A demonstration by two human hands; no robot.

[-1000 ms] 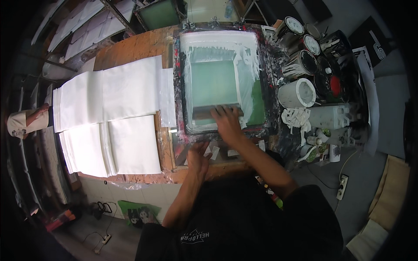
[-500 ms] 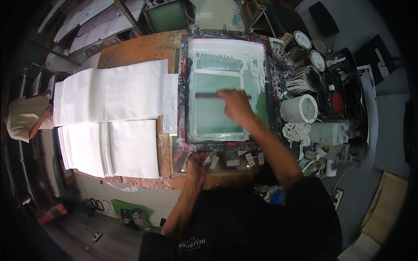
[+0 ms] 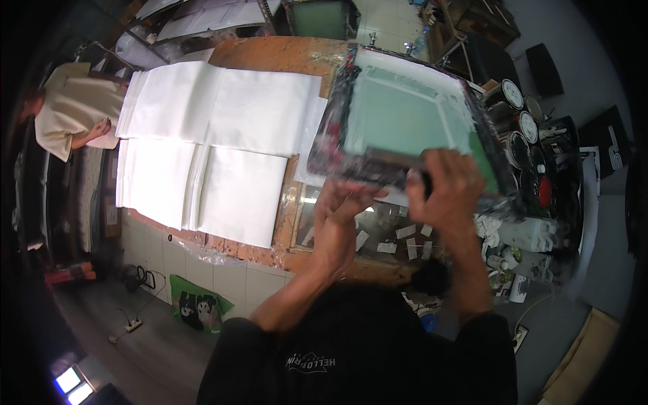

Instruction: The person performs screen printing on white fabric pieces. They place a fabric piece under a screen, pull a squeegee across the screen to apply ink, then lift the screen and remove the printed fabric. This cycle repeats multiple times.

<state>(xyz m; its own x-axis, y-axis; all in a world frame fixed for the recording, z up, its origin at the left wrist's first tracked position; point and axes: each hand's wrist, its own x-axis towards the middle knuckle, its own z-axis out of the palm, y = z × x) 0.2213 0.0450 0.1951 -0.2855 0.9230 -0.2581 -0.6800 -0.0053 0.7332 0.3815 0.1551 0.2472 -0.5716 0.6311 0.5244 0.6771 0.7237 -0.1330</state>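
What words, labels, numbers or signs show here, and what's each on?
Black shirt: pale lettering; I won't copy its wording.
Dark board, far right: a pale mark, too small to tell for certain.
Cans: any labels are too small to read.
Framed screen: no readable text.
Green bag: dark-and-white picture, no readable text.

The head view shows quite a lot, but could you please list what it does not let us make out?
In the head view:
Left hand: exact grip, blurred at the screen-printing frame's near edge.
Squeegee: right end, covered by the right hand.
Wooden table: area beneath the frame, hidden by it.
Green screen at the back: top, cut off by the upper edge.
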